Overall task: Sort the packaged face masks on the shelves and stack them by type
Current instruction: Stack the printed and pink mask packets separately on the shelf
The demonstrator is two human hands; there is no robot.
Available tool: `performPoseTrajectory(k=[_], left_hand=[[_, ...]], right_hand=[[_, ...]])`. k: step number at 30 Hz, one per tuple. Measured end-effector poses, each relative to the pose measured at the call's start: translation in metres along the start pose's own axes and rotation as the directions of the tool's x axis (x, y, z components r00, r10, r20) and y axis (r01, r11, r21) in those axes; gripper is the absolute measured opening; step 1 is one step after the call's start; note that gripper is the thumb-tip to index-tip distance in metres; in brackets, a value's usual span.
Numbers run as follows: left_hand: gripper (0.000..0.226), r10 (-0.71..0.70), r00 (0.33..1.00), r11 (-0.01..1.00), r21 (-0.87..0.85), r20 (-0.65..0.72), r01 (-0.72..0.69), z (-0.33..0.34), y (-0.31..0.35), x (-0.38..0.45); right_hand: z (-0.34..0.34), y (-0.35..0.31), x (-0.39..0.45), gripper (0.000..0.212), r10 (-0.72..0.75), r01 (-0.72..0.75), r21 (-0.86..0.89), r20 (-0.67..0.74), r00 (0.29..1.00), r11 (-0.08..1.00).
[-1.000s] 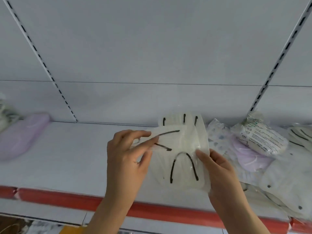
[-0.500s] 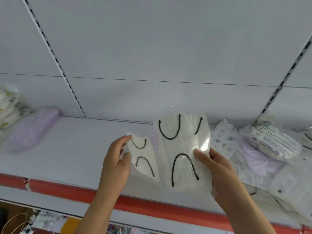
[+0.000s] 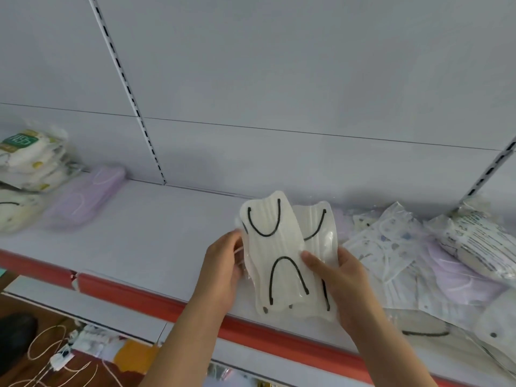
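Observation:
Two clear packets of white masks with black ear loops are held upright above the white shelf (image 3: 145,233). The front packet (image 3: 268,247) overlaps the back packet (image 3: 321,236). My left hand (image 3: 223,272) grips the left edge of the front packet, fingers behind it. My right hand (image 3: 337,277) holds the right side of the pair, thumb pressed on the front. A lilac mask pack (image 3: 86,196) lies at the left by a stack of white printed packs (image 3: 30,160). An unsorted heap (image 3: 418,252) of patterned, lilac and white packs covers the shelf's right end.
The shelf has a red front strip (image 3: 156,297) and a slotted upright (image 3: 131,99) on the back panel. Below it, a lower level holds white cords (image 3: 47,356) and small packets. Another white pack with black loops (image 3: 418,328) lies at the heap's front edge.
The left hand brought its smaller-looking packet from beside the right hand's packet to overlap in front of it. The view swung left, revealing the sorted stacks at the shelf's left end.

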State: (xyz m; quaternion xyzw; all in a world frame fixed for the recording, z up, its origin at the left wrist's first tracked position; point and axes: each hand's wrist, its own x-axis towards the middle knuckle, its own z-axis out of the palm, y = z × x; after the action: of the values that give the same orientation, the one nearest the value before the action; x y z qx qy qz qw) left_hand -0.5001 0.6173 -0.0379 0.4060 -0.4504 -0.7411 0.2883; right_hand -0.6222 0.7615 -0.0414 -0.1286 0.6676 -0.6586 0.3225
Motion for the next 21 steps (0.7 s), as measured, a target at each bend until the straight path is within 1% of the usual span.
performPoseTrajectory(k=[1, 2, 3, 4, 5, 7, 9, 10, 12, 14, 15, 16, 18, 19, 20, 21], left_hand=[[0.039, -0.023, 0.999, 0.998, -0.066, 0.042, 0.026, 0.000, 0.001, -0.003], [0.041, -0.022, 0.995, 0.999, -0.042, 0.100, 0.026, 0.002, 0.003, -0.008], [0.037, -0.021, 0.990, 1.000, 0.025, 0.140, 0.017, 0.003, 0.004, -0.012], [0.031, -0.018, 0.992, 0.997, 0.078, 0.126, 0.008, 0.003, 0.001, -0.014], [0.025, -0.010, 0.997, 0.997, 0.082, 0.076, 0.003, 0.002, 0.001, -0.016], [0.015, 0.017, 0.999, 0.999, 0.039, -0.041, -0.015, -0.008, 0.004, -0.014], [0.008, 0.060, 0.991, 0.998, -0.007, -0.121, -0.062, -0.021, 0.015, -0.011], [0.010, 0.081, 0.988, 0.997, -0.004, -0.133, -0.082, -0.027, 0.021, -0.010], [0.016, 0.126, 0.982, 0.990, 0.084, -0.141, -0.115, -0.033, 0.029, -0.013], [0.021, 0.148, 0.985, 0.977, 0.167, -0.090, -0.132, -0.029, 0.031, -0.020], [0.023, 0.131, 0.990, 0.974, 0.193, -0.047, -0.120, -0.024, 0.031, -0.025], [0.025, 0.107, 0.994, 0.970, 0.219, 0.007, -0.106, -0.019, 0.030, -0.028], [0.028, 0.068, 0.992, 0.949, 0.300, 0.102, -0.096, -0.011, 0.028, -0.035], [0.031, 0.050, 0.989, 0.933, 0.346, 0.137, -0.095, -0.009, 0.029, -0.040], [0.036, 0.039, 0.986, 0.918, 0.383, 0.164, -0.100, -0.009, 0.028, -0.039], [0.040, 0.035, 0.986, 0.905, 0.413, 0.163, -0.100, -0.012, 0.028, -0.040]], right_hand=[[0.001, 0.000, -0.001, 0.027, -0.012, 0.012, -0.001, -0.004, 1.000, 1.000], [0.003, -0.001, -0.003, 0.026, -0.021, 0.021, -0.001, -0.004, 1.000, 1.000], [0.005, -0.002, -0.004, 0.024, -0.028, 0.028, -0.001, -0.003, 1.000, 1.000], [0.006, -0.002, -0.004, 0.020, -0.037, 0.037, -0.004, -0.001, 0.999, 0.999], [0.007, -0.002, -0.005, 0.016, -0.044, 0.044, 0.004, 0.003, 0.999, 0.999], [0.003, -0.002, -0.005, 0.018, -0.040, 0.040, 0.058, -0.006, 0.999, 0.998], [-0.005, -0.004, -0.005, 0.020, -0.024, 0.024, 0.100, -0.010, 1.000, 0.995], [-0.009, -0.007, -0.005, 0.020, -0.014, 0.014, 0.131, -0.003, 1.000, 0.991], [-0.012, -0.015, -0.008, 0.018, -0.016, 0.003, 0.232, 0.052, 0.998, 0.973], [-0.007, -0.023, -0.012, 0.019, -0.057, 0.017, 0.298, 0.126, 0.990, 0.954], [-0.002, -0.024, -0.014, 0.018, -0.076, 0.030, 0.293, 0.147, 0.986, 0.956], [0.005, -0.024, -0.015, 0.016, -0.097, 0.057, 0.248, 0.153, 0.983, 0.967], [0.021, -0.020, -0.016, 0.006, -0.164, 0.163, 0.025, 0.119, 0.979, 0.986], [0.029, -0.017, -0.015, 0.006, -0.192, 0.201, -0.095, 0.101, 0.976, 0.975], [0.036, -0.011, -0.013, 0.013, -0.213, 0.228, -0.207, 0.092, 0.973, 0.951], [0.041, -0.007, -0.011, 0.020, -0.221, 0.239, -0.285, 0.096, 0.971, 0.928]])
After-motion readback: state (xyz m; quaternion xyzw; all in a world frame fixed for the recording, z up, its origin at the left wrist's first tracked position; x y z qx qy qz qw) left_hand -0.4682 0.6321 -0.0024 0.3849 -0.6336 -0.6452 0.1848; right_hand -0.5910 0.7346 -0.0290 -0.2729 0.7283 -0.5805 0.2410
